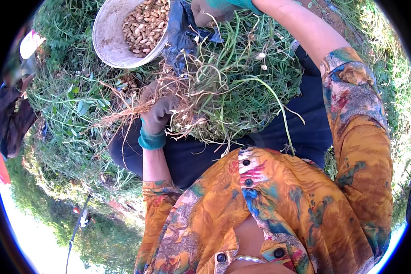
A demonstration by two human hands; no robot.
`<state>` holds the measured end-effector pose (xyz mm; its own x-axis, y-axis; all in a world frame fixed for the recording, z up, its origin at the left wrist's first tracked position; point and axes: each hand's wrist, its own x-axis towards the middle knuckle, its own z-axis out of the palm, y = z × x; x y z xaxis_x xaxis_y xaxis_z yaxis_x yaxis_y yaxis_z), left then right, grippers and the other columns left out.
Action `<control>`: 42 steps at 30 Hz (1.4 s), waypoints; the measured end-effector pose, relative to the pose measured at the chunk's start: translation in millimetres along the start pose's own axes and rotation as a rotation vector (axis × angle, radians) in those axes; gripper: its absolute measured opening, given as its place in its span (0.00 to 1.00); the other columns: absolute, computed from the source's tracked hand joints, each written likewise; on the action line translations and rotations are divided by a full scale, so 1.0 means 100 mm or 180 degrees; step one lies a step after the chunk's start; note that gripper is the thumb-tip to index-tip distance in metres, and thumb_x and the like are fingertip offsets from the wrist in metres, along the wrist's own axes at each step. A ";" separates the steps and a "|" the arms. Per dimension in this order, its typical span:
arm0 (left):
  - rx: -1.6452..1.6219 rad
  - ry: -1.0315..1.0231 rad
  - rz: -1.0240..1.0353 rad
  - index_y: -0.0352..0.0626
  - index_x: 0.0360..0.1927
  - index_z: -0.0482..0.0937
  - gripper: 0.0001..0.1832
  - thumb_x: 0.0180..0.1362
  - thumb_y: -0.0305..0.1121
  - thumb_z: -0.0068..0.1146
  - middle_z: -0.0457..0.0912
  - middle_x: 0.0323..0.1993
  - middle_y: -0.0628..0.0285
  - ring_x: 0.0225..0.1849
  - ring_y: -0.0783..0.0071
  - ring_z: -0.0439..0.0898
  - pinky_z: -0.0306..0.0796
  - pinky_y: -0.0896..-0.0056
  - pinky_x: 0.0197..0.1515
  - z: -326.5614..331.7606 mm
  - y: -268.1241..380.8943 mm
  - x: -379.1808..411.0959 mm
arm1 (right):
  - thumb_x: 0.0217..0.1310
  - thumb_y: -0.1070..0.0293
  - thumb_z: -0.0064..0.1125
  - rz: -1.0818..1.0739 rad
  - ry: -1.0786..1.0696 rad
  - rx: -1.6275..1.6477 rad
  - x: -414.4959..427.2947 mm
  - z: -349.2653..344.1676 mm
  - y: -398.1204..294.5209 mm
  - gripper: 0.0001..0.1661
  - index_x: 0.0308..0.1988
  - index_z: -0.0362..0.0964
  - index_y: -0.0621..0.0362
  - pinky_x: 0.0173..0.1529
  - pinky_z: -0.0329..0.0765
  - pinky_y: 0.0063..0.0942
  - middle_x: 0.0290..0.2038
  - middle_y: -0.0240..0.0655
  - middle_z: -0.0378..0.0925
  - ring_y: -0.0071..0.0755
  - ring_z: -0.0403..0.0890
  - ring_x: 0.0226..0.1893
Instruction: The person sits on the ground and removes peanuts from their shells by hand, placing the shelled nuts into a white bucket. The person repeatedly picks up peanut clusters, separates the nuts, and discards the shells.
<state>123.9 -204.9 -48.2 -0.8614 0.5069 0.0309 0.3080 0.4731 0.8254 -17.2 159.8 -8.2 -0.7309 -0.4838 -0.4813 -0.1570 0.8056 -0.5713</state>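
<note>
My left hand (157,113), in a grey-and-teal work glove, is closed around the rooty ends of a bunch of pulled peanut plants (205,85). Reddish-brown roots (123,113) stick out on its left side, and green stems trail off to the right. A few pale pods (260,56) hang among the stems. At the top edge is my right hand (212,13), gloved the same way, close to dark plastic sheeting (181,34) beside a bucket. Its fingers are bent, partly cut off by the frame, and whatever they may hold is hidden. Peanuts in their shells (147,29) lie in the white bucket (109,41).
Cut green plants (78,137) cover the ground around my legs (198,154) in dark trousers. Another person's dark clothing (13,116) shows at the left edge. Beyond lie a thin dark pole (77,226) and trees (109,236). Bare soil (328,17) shows at the upper right.
</note>
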 end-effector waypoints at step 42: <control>0.1078 -0.0036 0.1589 0.41 0.36 0.82 0.06 0.62 0.33 0.65 0.84 0.25 0.50 0.28 0.51 0.84 0.74 0.54 0.32 0.42 0.97 1.80 | 0.65 0.62 0.56 0.1017 0.2660 0.0150 -0.57 1.04 -0.38 0.29 0.64 0.69 0.51 0.49 0.82 0.43 0.42 0.47 0.86 0.51 0.88 0.42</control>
<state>15.4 -37.2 13.2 -0.5759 0.7335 0.3608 0.7871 0.3782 0.4873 99.8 121.2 -28.3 -0.9831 0.1830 0.0088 0.1508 0.8353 -0.5287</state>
